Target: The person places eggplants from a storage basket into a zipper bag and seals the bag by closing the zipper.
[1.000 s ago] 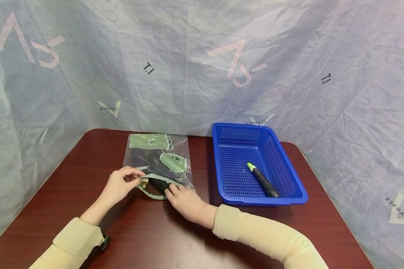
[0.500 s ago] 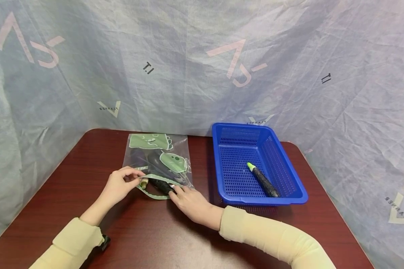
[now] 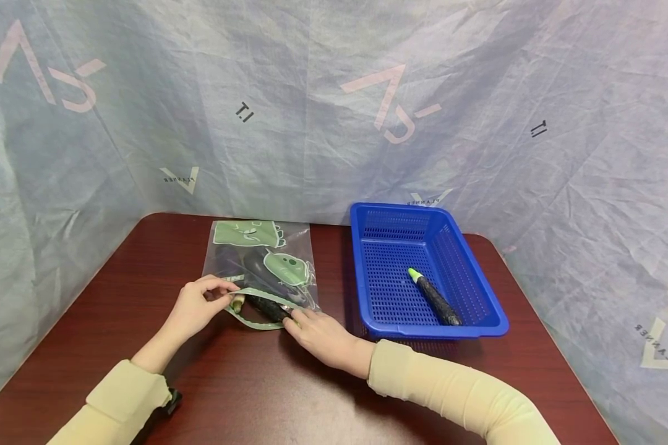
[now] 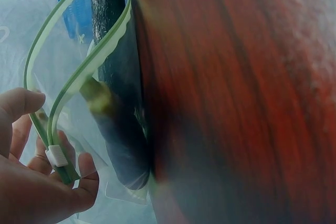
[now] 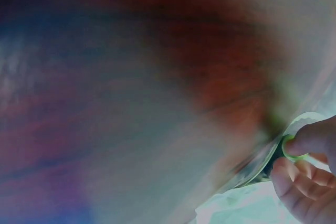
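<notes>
A clear zip bag [image 3: 300, 235] with green printed patches lies at the table's left middle, its green-edged mouth spread towards me. My left hand [image 3: 197, 306] pinches the bag's left corner; a white slider [image 4: 56, 156] sits by its fingers in the left wrist view. Inside lie dark eggplants, one with a pale stem end [image 4: 98, 97] near the mouth. A dark, bumpy, cucumber-like vegetable [image 3: 269, 309] lies slantwise in the opening. My right hand [image 3: 325, 340] pinches its bright green end [image 5: 290, 148] between thumb and fingers at the mouth's right side.
To the right stands a blue perforated basket [image 3: 362, 284], holding another dark, bumpy vegetable [image 3: 436, 303] with a bright green tip. The reddish-brown table [image 3: 245, 395] runs back to a grey cloth [image 3: 289, 161] hung behind and at both sides.
My right hand has shifted slightly to the right and towards me. More of the dark bumpy vegetable shows at the bag's mouth. The left hand keeps its hold on the corner.
</notes>
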